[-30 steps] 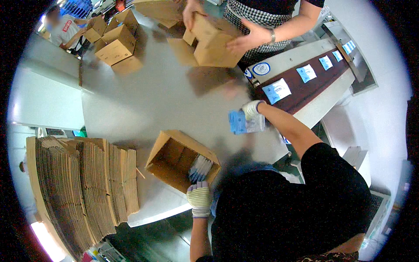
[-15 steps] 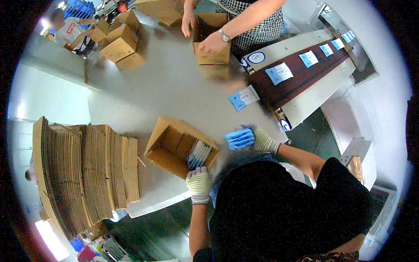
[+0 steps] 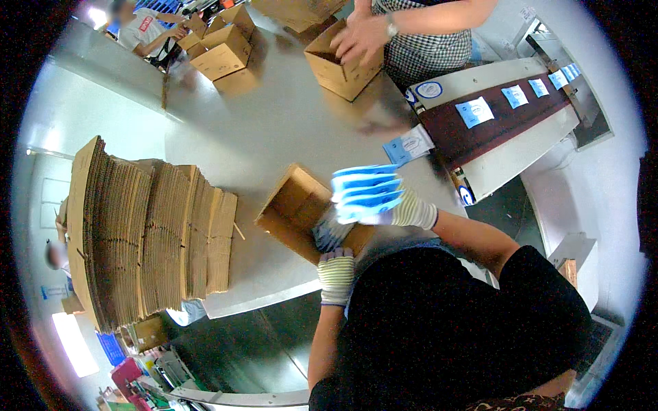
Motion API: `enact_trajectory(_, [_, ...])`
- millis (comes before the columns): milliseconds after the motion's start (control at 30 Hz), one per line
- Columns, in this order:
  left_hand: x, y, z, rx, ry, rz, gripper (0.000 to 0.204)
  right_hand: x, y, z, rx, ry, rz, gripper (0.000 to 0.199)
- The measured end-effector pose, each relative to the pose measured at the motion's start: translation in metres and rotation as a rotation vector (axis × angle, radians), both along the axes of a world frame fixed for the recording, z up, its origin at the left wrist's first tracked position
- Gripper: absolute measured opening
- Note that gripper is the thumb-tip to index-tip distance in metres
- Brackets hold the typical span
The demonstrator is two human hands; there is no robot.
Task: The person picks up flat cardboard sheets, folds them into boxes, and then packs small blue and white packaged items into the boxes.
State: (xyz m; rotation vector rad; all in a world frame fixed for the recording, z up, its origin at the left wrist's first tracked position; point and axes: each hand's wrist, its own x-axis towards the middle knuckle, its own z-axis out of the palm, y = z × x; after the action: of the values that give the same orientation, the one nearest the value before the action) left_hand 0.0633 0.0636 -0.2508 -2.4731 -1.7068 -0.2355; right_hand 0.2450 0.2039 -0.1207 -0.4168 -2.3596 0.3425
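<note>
My right hand (image 3: 415, 208), in a striped knit glove, grips a stack of blue-and-white packets (image 3: 367, 194). The stack is held in the air over the right side of an open cardboard box (image 3: 279, 218) and hides part of that rim. Inside the box, more packets (image 3: 330, 231) stand in a row against the near right corner. My left hand (image 3: 336, 277), gloved too, has its fingers hooked over the box's near edge.
Flattened cartons (image 3: 151, 236) stand in a tall stack on the left. A conveyor belt (image 3: 504, 130) carries spaced packets at right, with loose packets (image 3: 410, 144) at its end. Across the metal table (image 3: 226, 140), a co-worker's hands (image 3: 363, 40) reach into another box (image 3: 343, 72).
My right hand has brought the packets up and left, from beside the box to above its right side. My left hand stays at the box edge. The whole view has shifted slightly.
</note>
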Motion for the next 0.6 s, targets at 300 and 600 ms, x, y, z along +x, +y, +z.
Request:
enact_trajectory(300, [0.018,-0.003,-0.016,-0.047,0.063,-0.027,0.009,-0.111,0.014,-0.087,-0.17,-0.905,-0.292,0.035])
enact_trajectory(600, [0.011,0.003,-0.01,-0.001,0.042,-0.001,0.013,-0.087,-0.013,-0.106,-0.075,-0.812,-0.152,0.042])
